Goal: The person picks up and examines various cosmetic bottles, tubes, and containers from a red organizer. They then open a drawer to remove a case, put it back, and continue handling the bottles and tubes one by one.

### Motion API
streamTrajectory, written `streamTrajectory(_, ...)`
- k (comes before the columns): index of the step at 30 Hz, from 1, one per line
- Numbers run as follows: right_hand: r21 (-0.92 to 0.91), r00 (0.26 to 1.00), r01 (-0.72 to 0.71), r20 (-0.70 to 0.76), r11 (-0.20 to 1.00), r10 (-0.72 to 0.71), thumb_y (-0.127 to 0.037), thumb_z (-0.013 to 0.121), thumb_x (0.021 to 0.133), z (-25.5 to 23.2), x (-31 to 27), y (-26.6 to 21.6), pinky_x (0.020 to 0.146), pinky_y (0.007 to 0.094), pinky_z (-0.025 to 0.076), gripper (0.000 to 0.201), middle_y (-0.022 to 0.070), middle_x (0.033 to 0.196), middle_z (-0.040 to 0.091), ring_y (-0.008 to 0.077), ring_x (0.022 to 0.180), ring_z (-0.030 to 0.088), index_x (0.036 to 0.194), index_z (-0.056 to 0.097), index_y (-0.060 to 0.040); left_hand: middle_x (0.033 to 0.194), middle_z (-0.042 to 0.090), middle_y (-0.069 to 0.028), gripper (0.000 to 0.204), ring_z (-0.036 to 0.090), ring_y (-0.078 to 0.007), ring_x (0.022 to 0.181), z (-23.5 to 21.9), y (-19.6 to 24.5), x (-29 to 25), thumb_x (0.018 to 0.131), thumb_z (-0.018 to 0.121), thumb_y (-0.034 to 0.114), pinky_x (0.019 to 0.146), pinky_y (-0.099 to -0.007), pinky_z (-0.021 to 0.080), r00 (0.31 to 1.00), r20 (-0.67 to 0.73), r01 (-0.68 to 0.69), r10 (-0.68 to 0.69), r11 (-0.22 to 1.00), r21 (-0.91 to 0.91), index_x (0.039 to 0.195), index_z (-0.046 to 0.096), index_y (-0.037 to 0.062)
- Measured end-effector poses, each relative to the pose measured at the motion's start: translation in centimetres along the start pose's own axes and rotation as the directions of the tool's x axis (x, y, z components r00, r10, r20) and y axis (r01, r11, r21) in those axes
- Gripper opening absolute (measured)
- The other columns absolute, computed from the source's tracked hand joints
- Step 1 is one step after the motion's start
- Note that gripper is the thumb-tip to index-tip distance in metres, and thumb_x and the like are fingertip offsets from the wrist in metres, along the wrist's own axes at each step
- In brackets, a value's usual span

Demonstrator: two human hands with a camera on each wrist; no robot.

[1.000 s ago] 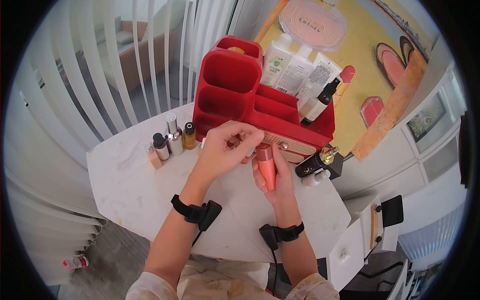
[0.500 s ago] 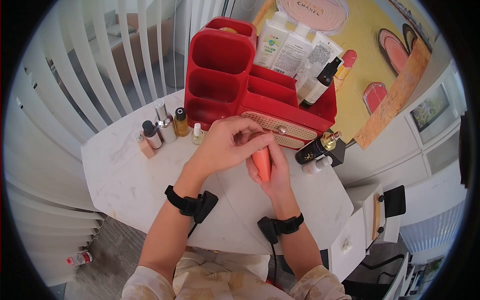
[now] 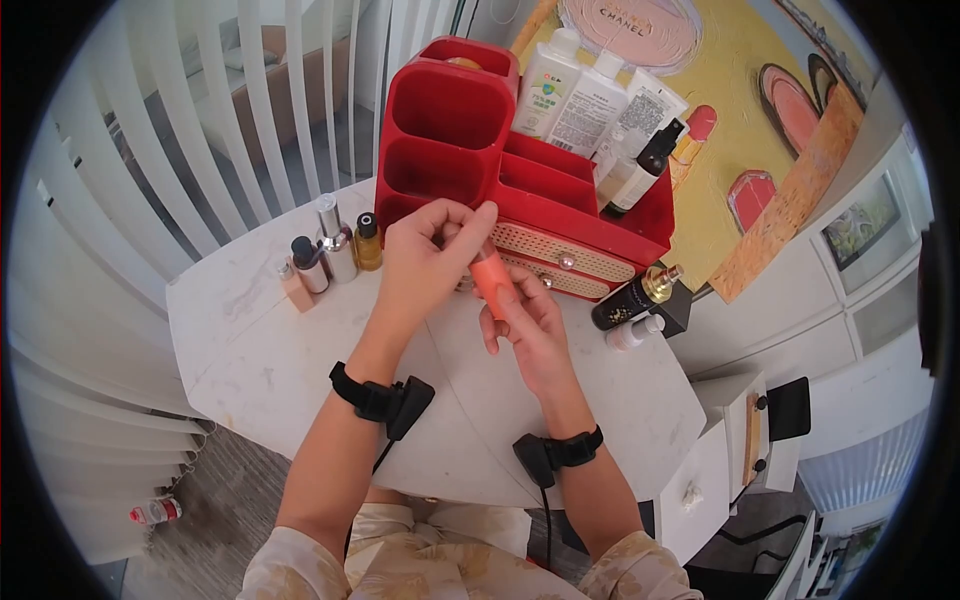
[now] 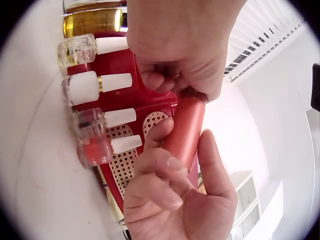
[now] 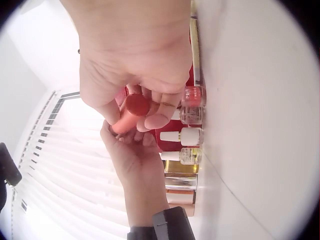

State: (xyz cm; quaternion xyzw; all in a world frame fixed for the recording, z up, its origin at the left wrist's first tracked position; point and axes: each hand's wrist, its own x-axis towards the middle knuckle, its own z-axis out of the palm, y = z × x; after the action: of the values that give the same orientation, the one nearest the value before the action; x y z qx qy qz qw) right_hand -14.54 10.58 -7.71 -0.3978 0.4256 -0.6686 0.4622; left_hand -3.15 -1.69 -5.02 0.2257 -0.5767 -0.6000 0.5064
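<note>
An orange-red tube (image 3: 491, 285) is held between both hands above the marble table, in front of the red organizer. The left hand (image 3: 425, 255) pinches its darker upper end with thumb and fingers. Lower down, the right hand (image 3: 532, 335) grips the tube's body, its fingers curled round it. In the left wrist view the tube (image 4: 186, 131) slants between the left hand (image 4: 182, 45) above and the right hand (image 4: 180, 195) below. The right wrist view shows the tube's round dark red end (image 5: 137, 105) by the right hand (image 5: 135, 60); the left hand (image 5: 140, 165) is beyond.
Several bottles, one silver (image 3: 337, 240), stand on the table's left. A red organizer (image 3: 550, 215) holds white bottles (image 3: 588, 105). Small white-capped polish bottles (image 4: 82, 89) stand before it. A black spray bottle (image 3: 625, 305) is at its right end.
Both hands have moved left and slightly up with the tube. The right hand's fingers have shifted to its lower part, and more of the tube shows.
</note>
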Motion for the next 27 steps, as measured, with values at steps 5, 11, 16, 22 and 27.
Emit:
streamTrajectory(5,-0.13,0.998,0.048,0.037,0.99,-0.044,-0.023,0.063,0.103,-0.52,0.2,0.82,0.059,0.0265,0.05,0.039,0.0044,0.101,0.064,0.0104,0.074,0.06,0.135,0.055,-0.0003,0.065,0.065,0.0015,0.032,0.054,-0.0017,0.06,-0.3,0.16,0.09,0.097,0.073,0.029,0.054,-0.0198,0.04,0.999,-0.045,0.004,-0.005,1.0,-0.017,0.085,0.07,0.0005)
streamTrajectory(11,-0.007,1.0,-0.025,0.016,1.0,0.025,-0.028,0.055,0.107,-0.33,-0.01,0.44,0.063,0.0285,0.052,0.042,0.0084,0.104,0.068,0.0123,0.072,0.06,0.138,0.054,-0.0002,0.067,0.063,0.0034,0.034,0.051,-0.0013,0.061,-0.19,-0.36,0.22,0.099,0.071,0.034,0.055,-0.0204,0.039,1.0,-0.01,0.016,-0.016,0.998,-0.06,0.088,0.071,0.0015)
streamTrajectory(16,0.054,0.996,-0.044,0.084,0.998,0.04,-0.034,0.044,0.111,-0.8,0.32,0.7,0.064,0.0287,0.051,0.045,0.0142,0.112,0.07,0.0132,0.069,0.06,0.143,0.048,-0.0025,0.068,0.063,0.0038,0.035,0.051,-0.0011,0.063,-0.27,-0.43,0.25,0.099,0.07,0.036,0.056,-0.0207,0.04,0.998,0.024,0.062,-0.061,0.995,-0.073,0.091,0.071,0.0018)
streamTrajectory(22,0.039,0.995,-0.036,0.094,0.999,0.032,-0.033,0.046,0.11,-0.14,0.1,0.5,0.063,0.0284,0.049,0.045,0.011,0.111,0.067,0.0128,0.069,0.059,0.144,0.046,-0.0043,0.068,0.063,0.0039,0.036,0.05,-0.0007,0.062,-0.2,-0.01,0.06,0.099,0.07,0.036,0.055,-0.0198,0.038,0.997,0.03,0.07,-0.068,0.995,-0.077,0.092,0.071,0.0012)
streamTrajectory(27,-0.021,0.996,-0.03,0.086,0.999,0.032,-0.032,0.051,0.109,-0.21,-0.01,1.09,0.062,0.0283,0.048,0.044,0.006,0.109,0.061,0.0131,0.071,0.059,0.143,0.047,-0.0044,0.068,0.063,0.0038,0.033,0.05,-0.0006,0.062,-0.47,-0.18,0.29,0.099,0.07,0.034,0.055,-0.0198,0.038,0.996,0.055,0.079,-0.075,0.994,-0.078,0.092,0.072,0.0014)
